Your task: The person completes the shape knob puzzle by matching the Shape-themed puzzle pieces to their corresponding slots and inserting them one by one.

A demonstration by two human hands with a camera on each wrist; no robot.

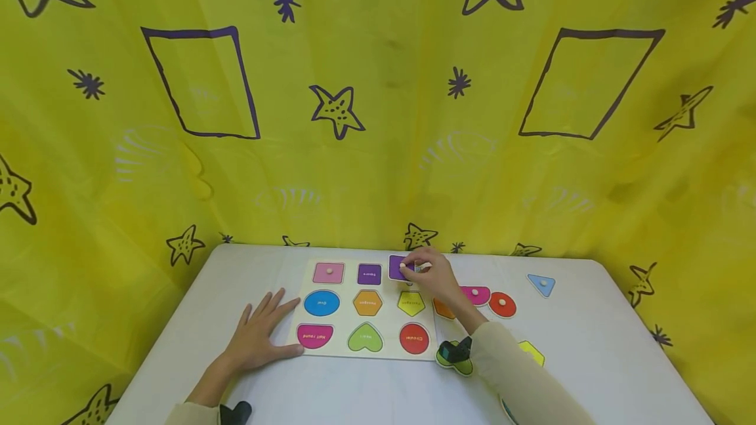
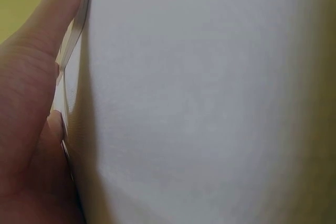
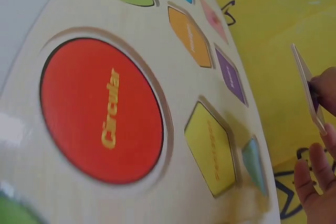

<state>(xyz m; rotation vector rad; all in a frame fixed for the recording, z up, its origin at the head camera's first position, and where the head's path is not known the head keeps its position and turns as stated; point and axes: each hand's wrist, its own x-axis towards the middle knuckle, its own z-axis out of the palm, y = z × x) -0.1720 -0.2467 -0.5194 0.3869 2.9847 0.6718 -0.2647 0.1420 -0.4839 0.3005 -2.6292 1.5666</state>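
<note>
My right hand (image 1: 436,275) pinches a purple square puzzle piece (image 1: 396,269) by its small knob. It holds the piece raised over the far right corner of a shape puzzle board (image 1: 348,286); in the right wrist view, the square (image 3: 305,85) stands tilted, apart from the board. Beneath it lies a blue-green triangle recess (image 3: 255,165). The purple recess marked Square (image 1: 369,274) is just left of the piece. My left hand (image 1: 260,333) lies with spread, straight fingers at the board's left edge, its thumb (image 2: 50,22) touching that edge. A pink rectangle piece (image 1: 328,267) sits in the board.
Loose pieces lie right of the board: magenta half round (image 1: 477,296), red circle (image 1: 503,305), blue triangle (image 1: 541,285), yellow piece (image 1: 533,351), orange piece (image 1: 443,309) and green heart (image 1: 461,367). The right forearm partly covers some. A yellow curtain (image 1: 378,182) hangs behind the white table (image 1: 354,392).
</note>
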